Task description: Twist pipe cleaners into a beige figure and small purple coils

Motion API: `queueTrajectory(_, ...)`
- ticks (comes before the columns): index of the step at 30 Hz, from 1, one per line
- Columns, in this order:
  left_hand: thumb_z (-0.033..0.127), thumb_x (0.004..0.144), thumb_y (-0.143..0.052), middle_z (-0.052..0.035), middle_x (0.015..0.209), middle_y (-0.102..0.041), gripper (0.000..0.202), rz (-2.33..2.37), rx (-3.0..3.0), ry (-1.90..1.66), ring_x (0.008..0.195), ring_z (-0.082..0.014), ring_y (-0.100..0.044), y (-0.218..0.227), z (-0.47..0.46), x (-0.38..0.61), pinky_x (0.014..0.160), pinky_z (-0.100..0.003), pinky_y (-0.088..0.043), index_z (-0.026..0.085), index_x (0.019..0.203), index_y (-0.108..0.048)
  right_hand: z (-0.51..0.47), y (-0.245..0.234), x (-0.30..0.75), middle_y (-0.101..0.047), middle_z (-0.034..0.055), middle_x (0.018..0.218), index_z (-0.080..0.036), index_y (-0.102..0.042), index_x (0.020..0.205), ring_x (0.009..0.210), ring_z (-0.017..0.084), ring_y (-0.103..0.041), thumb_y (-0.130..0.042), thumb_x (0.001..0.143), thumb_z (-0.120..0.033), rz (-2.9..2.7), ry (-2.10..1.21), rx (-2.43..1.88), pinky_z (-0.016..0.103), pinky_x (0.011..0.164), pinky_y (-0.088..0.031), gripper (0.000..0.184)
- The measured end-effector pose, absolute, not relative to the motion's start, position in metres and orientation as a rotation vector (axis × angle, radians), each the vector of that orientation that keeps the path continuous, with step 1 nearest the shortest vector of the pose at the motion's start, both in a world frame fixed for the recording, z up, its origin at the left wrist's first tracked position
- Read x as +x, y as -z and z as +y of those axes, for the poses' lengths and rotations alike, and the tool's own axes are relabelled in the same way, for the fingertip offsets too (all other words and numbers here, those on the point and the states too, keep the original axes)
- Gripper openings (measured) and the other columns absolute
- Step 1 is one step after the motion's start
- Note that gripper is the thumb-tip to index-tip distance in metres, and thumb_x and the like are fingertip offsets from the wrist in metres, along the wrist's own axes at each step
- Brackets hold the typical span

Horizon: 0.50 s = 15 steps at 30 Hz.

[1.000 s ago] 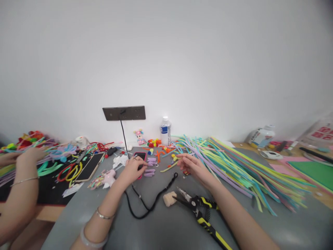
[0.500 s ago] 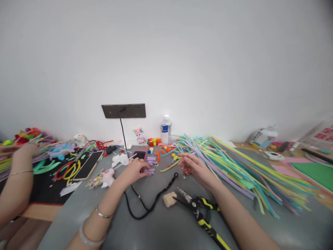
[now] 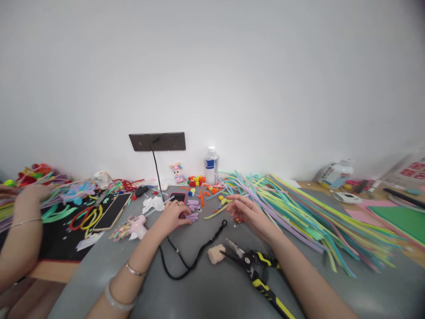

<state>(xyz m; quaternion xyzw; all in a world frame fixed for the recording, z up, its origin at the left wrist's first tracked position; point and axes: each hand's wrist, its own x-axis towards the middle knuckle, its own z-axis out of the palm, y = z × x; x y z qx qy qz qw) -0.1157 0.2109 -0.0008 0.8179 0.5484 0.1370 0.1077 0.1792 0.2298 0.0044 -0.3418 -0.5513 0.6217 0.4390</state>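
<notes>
My left hand (image 3: 172,215) rests on the grey table (image 3: 206,288), fingers curled, its fingertips touching a small purple pipe-cleaner piece (image 3: 191,216) beside several more purple pieces (image 3: 193,204) and a pink-cased phone (image 3: 178,197). My right hand (image 3: 249,213) hovers just right of them, fingers loosely bent and apart, nothing in it. A short yellow-green pipe cleaner (image 3: 215,213) lies between the hands. Yellow-and-black cutters (image 3: 257,274) lie under my right forearm.
A large fan of pastel pipe cleaners (image 3: 305,212) covers the right. A black cord (image 3: 192,261) loops in front, by a beige fuzzy lump (image 3: 215,254). A water bottle (image 3: 211,166) stands by the wall. Another person's hand (image 3: 31,195) works at the far left near a dark phone (image 3: 111,212).
My left hand has slid slightly right and nearer, onto the lowest purple piece. The other person's hand drifted left. My right hand has barely moved.
</notes>
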Motion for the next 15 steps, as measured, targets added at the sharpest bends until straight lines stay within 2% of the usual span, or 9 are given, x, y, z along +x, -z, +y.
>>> queueTrajectory(9, 0.043, 0.076, -0.076, -0.0048, 0.093, -0.071, 0.024, 1.662, 2.377, -0.445, 0.095, -0.0257, -0.059, -0.001, 0.215, -0.118, 0.085, -0.037, -0.034, 0.021, 0.086, -0.073, 0.232, 0.001, 0.180, -0.069, 0.0031, 0.083, -0.022, -0.066, 0.107, 0.066, 0.015, -0.057, -0.067, 0.081, -0.057, -1.373, -1.553, -0.826, 0.026, 0.057, -0.042, 0.044)
queueTrajectory(12, 0.040, 0.082, -0.070, -0.0067, 0.098, -0.072, 0.021, 1.701, 2.359, -0.534, 0.097, -0.0257, -0.059, -0.009, 0.210, -0.127, 0.087, -0.037, -0.036, 0.020, 0.088, -0.072, 0.232, -0.001, 0.180, -0.069, 0.0031, 0.083, -0.022, -0.066, 0.106, 0.067, 0.015, -0.058, -0.068, 0.080, -0.057, -1.361, -1.555, -0.826, 0.027, 0.059, -0.042, 0.044)
queueTrajectory(15, 0.036, 0.088, -0.059, -0.0060, 0.089, -0.071, 0.019, 1.692, 2.303, -0.798, 0.087, -0.0223, -0.061, -0.023, 0.195, -0.137, 0.081, -0.034, -0.040, 0.020, 0.086, -0.070, 0.232, -0.002, 0.180, -0.069, 0.0028, 0.083, -0.022, -0.066, 0.105, 0.068, 0.015, -0.058, -0.069, 0.080, -0.055, -1.342, -1.560, -0.821, 0.027, 0.060, -0.042, 0.042)
